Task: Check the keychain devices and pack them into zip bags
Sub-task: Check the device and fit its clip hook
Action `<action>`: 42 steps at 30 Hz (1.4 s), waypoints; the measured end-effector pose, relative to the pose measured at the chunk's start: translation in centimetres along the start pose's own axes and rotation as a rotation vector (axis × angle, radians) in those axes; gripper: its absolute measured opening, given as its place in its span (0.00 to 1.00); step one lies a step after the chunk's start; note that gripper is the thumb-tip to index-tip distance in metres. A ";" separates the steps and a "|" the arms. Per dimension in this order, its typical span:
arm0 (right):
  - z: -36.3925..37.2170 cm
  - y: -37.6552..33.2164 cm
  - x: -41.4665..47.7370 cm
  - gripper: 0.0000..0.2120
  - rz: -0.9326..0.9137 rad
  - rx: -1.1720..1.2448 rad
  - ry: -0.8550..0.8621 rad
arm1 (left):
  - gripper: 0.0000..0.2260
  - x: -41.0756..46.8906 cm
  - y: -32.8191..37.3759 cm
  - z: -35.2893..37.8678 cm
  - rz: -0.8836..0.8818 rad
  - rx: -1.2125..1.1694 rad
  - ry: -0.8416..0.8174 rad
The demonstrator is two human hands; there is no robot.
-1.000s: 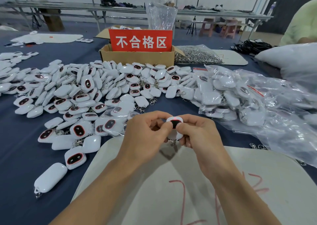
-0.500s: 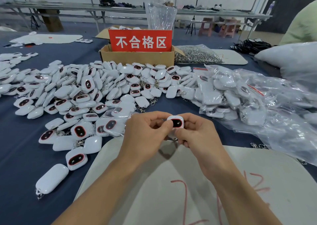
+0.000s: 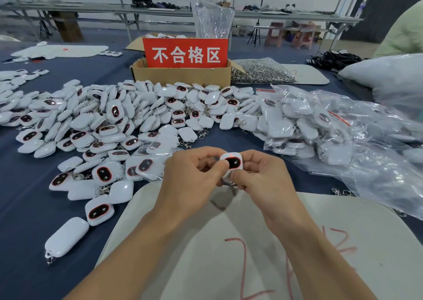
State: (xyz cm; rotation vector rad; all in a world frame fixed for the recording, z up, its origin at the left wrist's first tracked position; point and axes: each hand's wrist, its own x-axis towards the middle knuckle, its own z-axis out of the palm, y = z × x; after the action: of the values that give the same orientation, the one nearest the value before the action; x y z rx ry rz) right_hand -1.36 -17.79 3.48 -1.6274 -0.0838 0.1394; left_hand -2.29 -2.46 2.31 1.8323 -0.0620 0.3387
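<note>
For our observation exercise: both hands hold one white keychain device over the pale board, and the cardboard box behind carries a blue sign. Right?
No: the head view shows the sign on the cardboard box is red, not blue. The left hand and right hand do hold one keychain device over the pale board.

Place: it was a packing workshop.
Table (image 3: 25,208): heaps of keychain devices (image 3: 114,112) and filled bags (image 3: 320,128) covered it.
Box (image 3: 183,76): it carried a red sign (image 3: 185,53).
Background: long benches (image 3: 91,8) stood behind.
</note>
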 end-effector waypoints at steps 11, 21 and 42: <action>1.6 0.9 -0.6 0.15 -0.269 -0.336 0.135 | 0.11 0.0 0.0 0.1 -0.040 0.002 0.083; -0.4 -0.3 0.7 0.08 0.173 0.667 0.119 | 0.07 -0.3 -0.4 -0.2 0.102 0.804 0.254; 1.3 0.7 0.6 0.08 -0.078 -0.361 0.334 | 0.10 0.4 -0.1 -1.4 0.003 1.127 0.201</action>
State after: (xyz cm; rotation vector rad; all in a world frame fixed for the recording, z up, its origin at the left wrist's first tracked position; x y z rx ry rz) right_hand -1.02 -16.49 2.66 -1.9829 0.0900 -0.2208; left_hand -2.16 -1.01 2.68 2.8881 0.3313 0.6355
